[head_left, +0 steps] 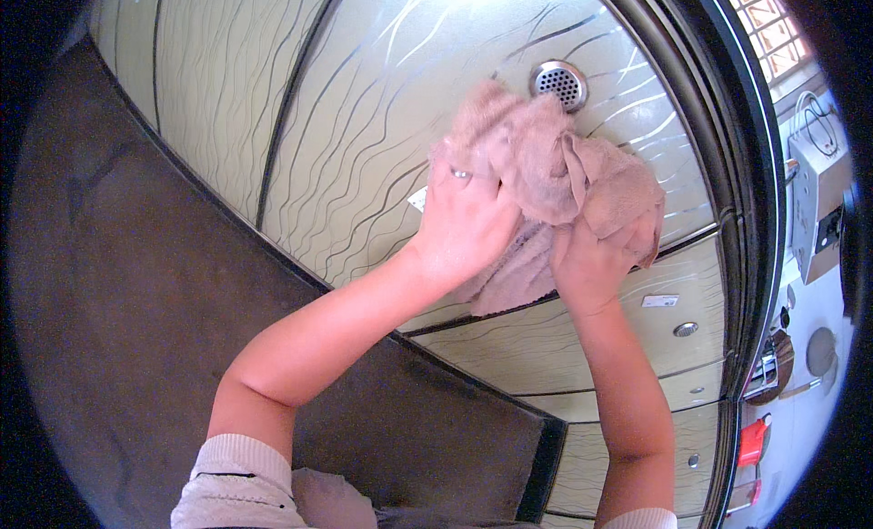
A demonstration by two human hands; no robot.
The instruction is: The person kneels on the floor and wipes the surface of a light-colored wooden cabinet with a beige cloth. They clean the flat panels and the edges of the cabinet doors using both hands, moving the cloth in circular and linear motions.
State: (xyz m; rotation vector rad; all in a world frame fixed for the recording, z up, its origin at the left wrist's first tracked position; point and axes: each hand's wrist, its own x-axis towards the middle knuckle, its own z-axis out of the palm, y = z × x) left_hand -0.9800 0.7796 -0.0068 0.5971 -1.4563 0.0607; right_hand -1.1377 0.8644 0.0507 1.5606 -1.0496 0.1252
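Observation:
A bunched pink terry towel [539, 160] lies against a cream cabinet door [354, 119] with a wavy line pattern. My left hand [467, 218], wearing a ring, grips the towel's left side. Lower and to the right, my right hand [593, 259] clutches it too, with fingers partly hidden in the folds. Just above the towel, touching its upper edge in the picture, is a round perforated metal vent [559, 85] set in the door. Part of a white sticker [417, 199] shows beside my left hand, which covers the rest.
More patterned doors [505, 351] continue below, one with a label [659, 301] and a smaller vent [685, 330]. A dark countertop edge [743, 154] runs along the right. On the counter are a metal appliance [815, 201] and a red object [753, 442]. Brown floor [157, 290] spreads at left.

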